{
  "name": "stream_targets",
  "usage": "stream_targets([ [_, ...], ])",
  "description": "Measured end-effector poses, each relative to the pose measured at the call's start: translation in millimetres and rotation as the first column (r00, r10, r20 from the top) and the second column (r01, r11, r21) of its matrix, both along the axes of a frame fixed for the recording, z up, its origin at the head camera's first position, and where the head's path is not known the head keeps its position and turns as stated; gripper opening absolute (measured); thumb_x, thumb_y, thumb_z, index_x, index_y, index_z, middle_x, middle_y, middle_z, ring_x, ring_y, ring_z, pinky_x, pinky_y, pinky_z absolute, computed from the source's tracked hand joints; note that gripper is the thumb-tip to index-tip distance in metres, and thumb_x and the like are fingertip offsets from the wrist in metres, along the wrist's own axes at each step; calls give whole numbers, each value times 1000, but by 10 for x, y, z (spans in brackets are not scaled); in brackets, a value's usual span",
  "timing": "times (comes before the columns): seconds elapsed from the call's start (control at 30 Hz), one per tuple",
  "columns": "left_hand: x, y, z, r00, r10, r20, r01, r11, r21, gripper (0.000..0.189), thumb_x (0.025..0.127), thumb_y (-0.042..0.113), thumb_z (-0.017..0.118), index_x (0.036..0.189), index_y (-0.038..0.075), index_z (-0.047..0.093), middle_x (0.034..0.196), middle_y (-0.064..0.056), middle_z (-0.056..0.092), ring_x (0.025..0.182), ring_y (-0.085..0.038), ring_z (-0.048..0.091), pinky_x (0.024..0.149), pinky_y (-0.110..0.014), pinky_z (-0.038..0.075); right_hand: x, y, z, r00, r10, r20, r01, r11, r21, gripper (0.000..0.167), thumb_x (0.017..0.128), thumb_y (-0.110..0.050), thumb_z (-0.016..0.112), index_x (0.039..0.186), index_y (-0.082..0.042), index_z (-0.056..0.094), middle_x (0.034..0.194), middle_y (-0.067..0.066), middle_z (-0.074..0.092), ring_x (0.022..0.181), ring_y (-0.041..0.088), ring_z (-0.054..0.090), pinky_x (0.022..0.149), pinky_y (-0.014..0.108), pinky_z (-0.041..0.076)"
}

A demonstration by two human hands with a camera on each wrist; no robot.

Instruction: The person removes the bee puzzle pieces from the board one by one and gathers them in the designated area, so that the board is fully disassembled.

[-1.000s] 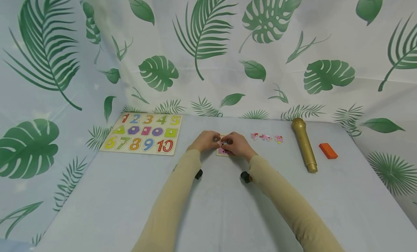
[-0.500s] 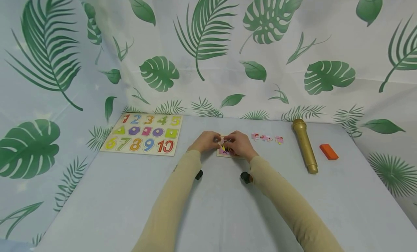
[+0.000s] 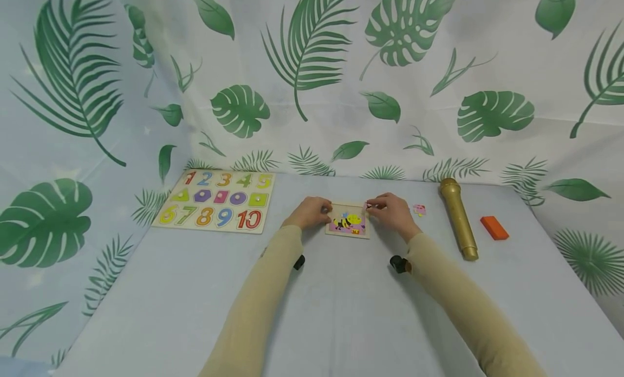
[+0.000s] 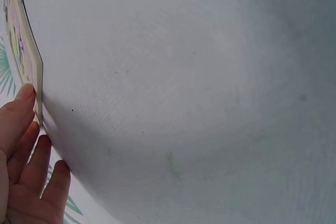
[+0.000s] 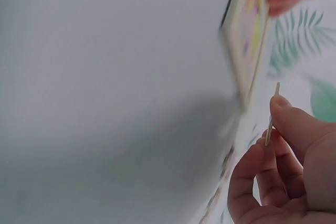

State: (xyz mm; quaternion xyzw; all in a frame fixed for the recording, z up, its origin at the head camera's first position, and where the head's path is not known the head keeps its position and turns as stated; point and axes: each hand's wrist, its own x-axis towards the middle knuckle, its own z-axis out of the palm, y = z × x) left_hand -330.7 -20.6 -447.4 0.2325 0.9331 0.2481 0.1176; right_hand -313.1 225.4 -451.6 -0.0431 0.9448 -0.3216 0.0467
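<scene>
In the head view a small wooden jigsaw tray (image 3: 348, 235) lies on the table, showing a yellow-and-black bee picture. My left hand (image 3: 312, 212) holds its left edge; in the left wrist view the thumb (image 4: 25, 94) lies on the rim and the fingers sit against the side. Near the tray's upper right corner, my right hand (image 3: 391, 212) pinches a thin jigsaw piece (image 5: 271, 114) between thumb and fingertips, seen edge-on in the right wrist view. A loose pink jigsaw piece (image 3: 419, 209) lies to the right of that hand.
A number and shape puzzle board (image 3: 209, 201) lies at the back left. To the right are a gold microphone (image 3: 458, 219) and an orange block (image 3: 494, 227). A leaf-printed cloth (image 3: 312, 133) rises behind the table.
My right hand has moved right, off the tray, and now pinches a jigsaw piece. The bee picture is uncovered. Of the row of loose pieces, one stays visible. My left hand keeps its place.
</scene>
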Motion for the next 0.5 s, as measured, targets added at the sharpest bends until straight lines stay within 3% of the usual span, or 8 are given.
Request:
stream_targets([
  [0.2,4,3,-5,1000,9,7,-9,1000,10,37,90,15,72,125,4,65,139,-7,56,133,-23,47,113,-32,34,94,282,-17,1000,13,-19,-12,998,66,37,94,-20,66,126,-2,65,120,19,58,103,32,52,86,44,47],
  [0.5,9,3,4,1000,13,21,-13,1000,7,37,90,15,71,126,4,65,140,-6,56,134,-22,46,113,-32,34,175,358,-52,998,44,-36,-41,994,98,32,92,-18,69,120,-1,69,118,21,59,102,34,53,89,49,47],
])
